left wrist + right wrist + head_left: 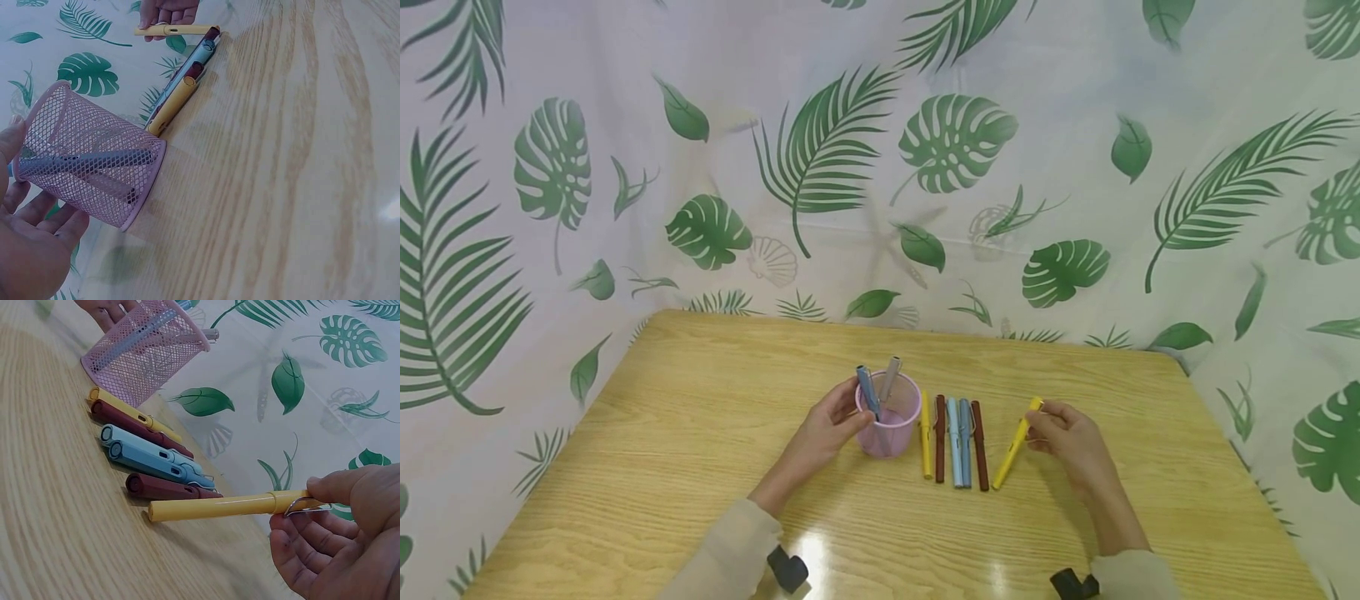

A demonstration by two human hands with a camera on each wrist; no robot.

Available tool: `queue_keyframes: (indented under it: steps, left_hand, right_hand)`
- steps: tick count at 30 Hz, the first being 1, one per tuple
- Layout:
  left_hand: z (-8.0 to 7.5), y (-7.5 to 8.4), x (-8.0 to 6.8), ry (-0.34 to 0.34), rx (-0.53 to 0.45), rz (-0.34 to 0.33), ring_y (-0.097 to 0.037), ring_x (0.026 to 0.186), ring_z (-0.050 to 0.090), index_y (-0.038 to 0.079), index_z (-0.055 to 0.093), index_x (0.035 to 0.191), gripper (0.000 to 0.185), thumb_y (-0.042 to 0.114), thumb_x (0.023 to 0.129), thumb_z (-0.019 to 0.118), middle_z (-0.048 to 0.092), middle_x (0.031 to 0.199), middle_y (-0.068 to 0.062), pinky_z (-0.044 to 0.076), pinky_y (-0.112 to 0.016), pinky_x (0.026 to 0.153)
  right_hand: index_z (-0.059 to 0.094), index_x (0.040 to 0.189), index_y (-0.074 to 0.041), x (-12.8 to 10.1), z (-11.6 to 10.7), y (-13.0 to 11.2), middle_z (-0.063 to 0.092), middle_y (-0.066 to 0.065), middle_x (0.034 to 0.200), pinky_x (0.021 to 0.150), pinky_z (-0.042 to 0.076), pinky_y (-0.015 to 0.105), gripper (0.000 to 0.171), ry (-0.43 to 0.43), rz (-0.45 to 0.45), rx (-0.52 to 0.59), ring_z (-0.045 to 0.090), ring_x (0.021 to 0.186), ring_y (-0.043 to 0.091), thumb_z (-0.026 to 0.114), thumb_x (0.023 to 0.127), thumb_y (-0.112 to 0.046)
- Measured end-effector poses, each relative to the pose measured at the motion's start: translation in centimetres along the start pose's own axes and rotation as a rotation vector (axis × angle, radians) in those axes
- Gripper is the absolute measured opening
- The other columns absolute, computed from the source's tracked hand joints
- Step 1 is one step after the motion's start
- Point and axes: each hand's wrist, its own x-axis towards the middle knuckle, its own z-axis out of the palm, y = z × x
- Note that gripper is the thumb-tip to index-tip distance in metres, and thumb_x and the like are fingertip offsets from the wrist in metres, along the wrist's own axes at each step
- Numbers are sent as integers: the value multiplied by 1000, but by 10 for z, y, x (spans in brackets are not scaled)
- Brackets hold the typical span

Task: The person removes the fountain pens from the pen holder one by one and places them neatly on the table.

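A pink mesh cup [887,417] stands mid-table with a blue-grey pen [868,390] and a grey pen [890,377] leaning in it. My left hand [856,421] grips the cup's left side, thumb at the rim [12,140], fingers round the wall. To the right, my right hand [1039,423] pinches a yellow pen [1015,443] by its clip end [300,505], the other end low over the table. Between cup and hand lies a row of pens [953,442]: yellow, brown, two blue, brown.
The wooden table [700,467] is backed by a white curtain printed with green leaves [955,142], close behind and on both sides. Black wrist mounts [787,570] show on my sleeves near the front edge.
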Motion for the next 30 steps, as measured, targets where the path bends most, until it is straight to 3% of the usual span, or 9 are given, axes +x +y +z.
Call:
queue_keyframes:
  steps: [5, 17, 24, 30]
  left_hand:
    - [0, 2, 0, 3, -7, -9, -37, 145, 42, 0, 29, 160, 68, 13, 104, 64, 43, 157, -24, 36, -45, 120]
    - [1, 1, 0, 1, -7, 1, -38, 144, 44, -1, 30, 160, 67, 13, 104, 64, 45, 155, -24, 37, -45, 119]
    - [1, 2, -1, 6, -2, 4, -38, 143, 44, -1, 30, 160, 67, 13, 104, 64, 45, 155, -25, 37, -46, 119]
    - [1, 3, -1, -3, -4, -2, -37, 145, 42, 0, 29, 161, 67, 14, 104, 64, 43, 157, -24, 35, -45, 120]
  right_hand:
    - [46, 137, 15, 3, 5, 2, 70, 0, 101, 84, 61, 32, 52, 1, -1, 0, 67, 89, 11, 62, 106, -24]
    - [54, 135, 13, 16, 21, 7, 69, 3, 95, 75, 60, 25, 45, 67, 19, -72, 65, 82, 11, 62, 106, -21]
    - [61, 129, 12, 21, 32, 8, 69, 1, 84, 65, 55, 22, 40, 132, 0, -151, 61, 72, 9, 64, 105, -19]
    - [63, 128, 12, 25, 42, 10, 71, 8, 88, 60, 54, 21, 38, 198, -28, -195, 62, 68, 10, 66, 103, -16]
